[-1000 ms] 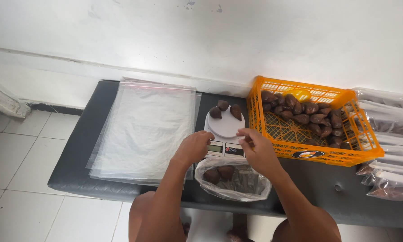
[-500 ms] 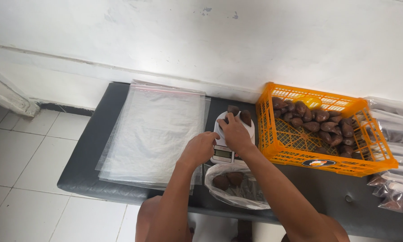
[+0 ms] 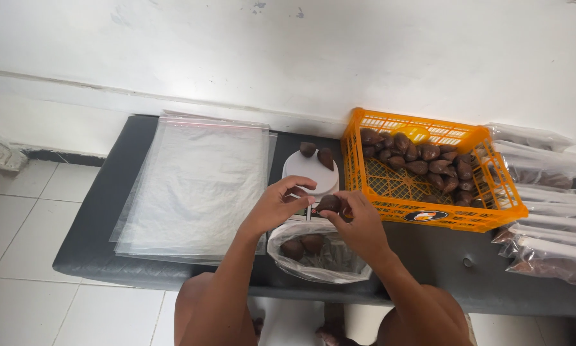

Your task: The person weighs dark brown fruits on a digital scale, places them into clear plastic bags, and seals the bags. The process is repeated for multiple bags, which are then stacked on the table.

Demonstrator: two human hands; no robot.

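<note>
A small white scale [image 3: 310, 168] stands on the dark bench [image 3: 108, 211] with two brown scaly fruits [image 3: 318, 154] at the far edge of its round plate. My right hand [image 3: 358, 221] pinches a third brown fruit [image 3: 328, 204] at the plate's near edge, just above an open clear plastic bag [image 3: 317, 256] that holds a couple of the same fruits. My left hand [image 3: 276, 206] hovers beside it with fingers apart, its fingertips close to the held fruit and the plate's rim.
An orange plastic crate [image 3: 429, 172] half full of brown fruits sits right of the scale. A stack of flat clear bags [image 3: 198, 182] lies on the left. Filled clear bags [image 3: 544, 211] pile at the right edge. A white wall runs behind; a tiled floor [image 3: 18, 243] lies below.
My right hand reached onto the scale plate and has come back toward me with one brown fruit. Two fruits stay on the plate. The left hand stayed by the scale.
</note>
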